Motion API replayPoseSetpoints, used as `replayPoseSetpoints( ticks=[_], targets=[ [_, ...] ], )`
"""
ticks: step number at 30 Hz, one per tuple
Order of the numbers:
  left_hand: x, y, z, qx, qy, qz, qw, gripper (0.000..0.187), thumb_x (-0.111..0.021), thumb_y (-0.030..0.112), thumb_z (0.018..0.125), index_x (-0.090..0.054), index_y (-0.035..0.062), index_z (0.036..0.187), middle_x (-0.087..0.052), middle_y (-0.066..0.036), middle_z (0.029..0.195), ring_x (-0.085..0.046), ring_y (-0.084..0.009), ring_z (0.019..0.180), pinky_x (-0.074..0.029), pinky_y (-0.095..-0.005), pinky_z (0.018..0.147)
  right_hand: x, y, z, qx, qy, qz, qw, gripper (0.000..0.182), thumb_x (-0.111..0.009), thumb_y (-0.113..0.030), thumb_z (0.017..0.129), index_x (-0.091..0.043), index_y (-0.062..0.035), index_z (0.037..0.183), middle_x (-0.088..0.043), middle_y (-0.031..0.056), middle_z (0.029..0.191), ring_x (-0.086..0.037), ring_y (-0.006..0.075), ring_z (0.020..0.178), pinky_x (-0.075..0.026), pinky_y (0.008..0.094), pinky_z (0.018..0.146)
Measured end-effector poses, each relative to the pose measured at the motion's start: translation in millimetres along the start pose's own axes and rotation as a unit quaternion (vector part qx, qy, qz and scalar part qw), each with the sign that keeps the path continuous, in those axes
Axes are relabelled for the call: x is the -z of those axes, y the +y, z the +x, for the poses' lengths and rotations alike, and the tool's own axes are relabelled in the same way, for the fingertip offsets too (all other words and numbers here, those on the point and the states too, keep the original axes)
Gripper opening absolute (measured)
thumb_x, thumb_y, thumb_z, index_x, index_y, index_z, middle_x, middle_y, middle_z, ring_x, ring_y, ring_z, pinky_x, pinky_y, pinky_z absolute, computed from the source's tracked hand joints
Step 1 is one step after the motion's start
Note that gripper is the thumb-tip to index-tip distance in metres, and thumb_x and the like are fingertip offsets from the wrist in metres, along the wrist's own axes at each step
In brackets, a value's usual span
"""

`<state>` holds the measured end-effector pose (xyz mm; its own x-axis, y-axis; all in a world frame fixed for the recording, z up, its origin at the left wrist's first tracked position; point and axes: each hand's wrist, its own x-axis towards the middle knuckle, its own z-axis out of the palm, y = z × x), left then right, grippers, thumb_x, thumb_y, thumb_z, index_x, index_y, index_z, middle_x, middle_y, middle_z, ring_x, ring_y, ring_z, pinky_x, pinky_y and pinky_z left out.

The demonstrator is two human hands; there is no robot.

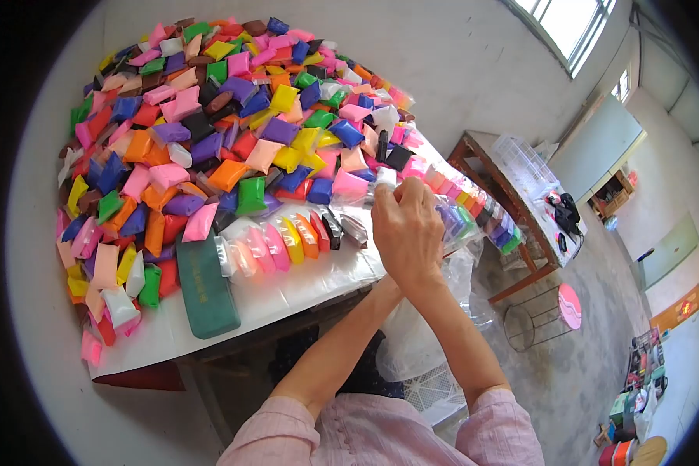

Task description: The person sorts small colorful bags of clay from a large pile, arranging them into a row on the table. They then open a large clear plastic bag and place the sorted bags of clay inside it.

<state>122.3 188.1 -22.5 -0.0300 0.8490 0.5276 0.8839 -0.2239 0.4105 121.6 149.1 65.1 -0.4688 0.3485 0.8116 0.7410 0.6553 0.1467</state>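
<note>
My right hand [406,225] is closed at the table's front edge, its knuckles up. A small white piece [385,179] shows by its fingers; whether the hand grips it I cannot make out. My left forearm [338,342] crosses under the right wrist, and that hand is hidden behind the right one. Close to the right of the hands is a clear plastic bag [457,221] with purple and green packets inside. To the left, a row of coloured packets, among them a yellow packet [293,241], stands beside a green block-shaped case [208,287].
A big heap of small coloured packets [210,147] covers much of the white-topped table [147,342]. Another row of packets [470,198] runs along the right side. Clear plastic sheeting [419,334] hangs below my hands. A wooden side table [520,283] and a round stool [570,306] stand to the right.
</note>
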Motion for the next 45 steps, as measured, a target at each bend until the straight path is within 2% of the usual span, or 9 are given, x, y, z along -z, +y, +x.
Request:
replayPoseSetpoints(
  ticks=[7,11,14,20,26,35,38,41,45],
  targets=[
    [-5.9,1.3,-1.7,0.003,-0.021,0.015,1.0,0.057,-0.055,0.026,0.088,-0.045,-0.0012,0.138,-0.057,-0.018,0.126,-0.055,-0.0367,0.108,-0.043,-0.0483,0.096,4.3,-12.3,0.1,-0.133,-0.07,0.11,0.982,0.015,-0.065,-0.021,0.087,-0.062,-0.0106,0.097,-0.068,0.0051,0.074,-0.069,0.0305,0.07,-0.052,0.0413,0.069],
    [-6.6,4.5,0.0,0.006,-0.025,0.017,1.0,0.058,-0.054,0.025,0.088,-0.045,-0.0016,0.138,-0.057,-0.017,0.125,-0.055,-0.0353,0.107,-0.042,-0.0476,0.097,-1.7,-13.4,-17.1,-0.074,-0.068,0.229,0.968,0.026,-0.067,-0.025,0.086,-0.058,-0.0101,0.106,-0.068,0.0045,0.079,-0.068,0.0295,0.075,-0.051,0.0435,0.074],
    [-3.7,7.1,-0.8,0.015,-0.013,0.013,1.0,0.056,-0.053,0.024,0.088,-0.047,-0.0015,0.137,-0.059,-0.015,0.119,-0.056,-0.0333,0.105,-0.041,-0.0468,0.098,-1.4,-11.0,-18.4,0.037,-0.089,0.171,0.98,0.02,-0.063,-0.015,0.083,-0.057,-0.0035,0.099,-0.063,0.0122,0.081,-0.067,0.0295,0.078,-0.054,0.0382,0.062],
    [-9.9,3.9,-3.6,0.009,0.009,-0.008,1.0,0.057,-0.052,0.024,0.088,-0.044,-0.0008,0.139,-0.058,-0.016,0.123,-0.053,-0.0354,0.107,-0.04,-0.0489,0.099,-6.6,-12.3,-21.3,0.049,-0.142,0.048,0.987,0.018,-0.061,-0.008,0.082,-0.056,-0.0031,0.098,-0.062,0.0158,0.082,-0.067,0.0309,0.077,-0.054,0.0384,0.06],
    [-10.9,1.0,-2.2,0.014,-0.018,-0.046,0.999,0.061,-0.05,0.025,0.09,-0.038,-0.0008,0.143,-0.055,-0.018,0.128,-0.05,-0.0377,0.11,-0.041,-0.0495,0.098,-19.7,-17.2,-14.0,-0.095,-0.211,0.172,0.957,0.027,-0.062,-0.014,0.085,-0.055,-0.0058,0.111,-0.064,0.0186,0.094,-0.065,0.0399,0.08,-0.052,0.049,0.071],
    [-8.4,3.5,-2.2,0.026,-0.019,-0.06,0.998,0.059,-0.051,0.024,0.089,-0.04,-0.0005,0.142,-0.056,-0.017,0.125,-0.05,-0.0365,0.106,-0.043,-0.0478,0.093,-19.7,-19.5,-15.7,-0.115,-0.19,0.276,0.935,0.042,-0.065,-0.029,0.088,-0.054,0.0055,0.109,-0.056,0.0295,0.101,-0.063,0.0473,0.08,-0.053,0.0513,0.07],
    [-7.1,2.7,-2.8,0.021,-0.02,-0.069,0.997,0.059,-0.052,0.023,0.088,-0.041,-0.0006,0.141,-0.056,-0.018,0.125,-0.051,-0.0368,0.105,-0.043,-0.0476,0.093,1.2,-30.8,-0.7,-0.154,-0.281,0.229,0.919,0.044,-0.07,-0.035,0.085,-0.059,0.0026,0.104,-0.061,0.0225,0.095,-0.062,0.0377,0.087,-0.049,0.0464,0.074],
    [-2.3,2.8,-2.4,0.021,-0.036,-0.081,0.996,0.059,-0.052,0.023,0.088,-0.04,-0.001,0.141,-0.056,-0.018,0.126,-0.05,-0.0374,0.106,-0.043,-0.0475,0.093,-0.6,-29.3,3.6,-0.12,-0.309,0.255,0.908,0.06,-0.069,-0.046,0.084,-0.055,0.0105,0.101,-0.058,0.031,0.1,-0.064,0.0457,0.085,-0.052,0.0507,0.073],
    [-3.5,4.0,-1.5,0.027,-0.045,-0.074,0.996,0.06,-0.052,0.023,0.089,-0.04,-0.0024,0.141,-0.055,-0.019,0.127,-0.05,-0.0379,0.108,-0.042,-0.0472,0.094,-9.9,-22.8,0.2,-0.131,-0.28,0.244,0.919,0.045,-0.068,-0.037,0.084,-0.059,0.0042,0.097,-0.065,0.0239,0.09,-0.065,0.0402,0.083,-0.05,0.0474,0.073]
  ],
)
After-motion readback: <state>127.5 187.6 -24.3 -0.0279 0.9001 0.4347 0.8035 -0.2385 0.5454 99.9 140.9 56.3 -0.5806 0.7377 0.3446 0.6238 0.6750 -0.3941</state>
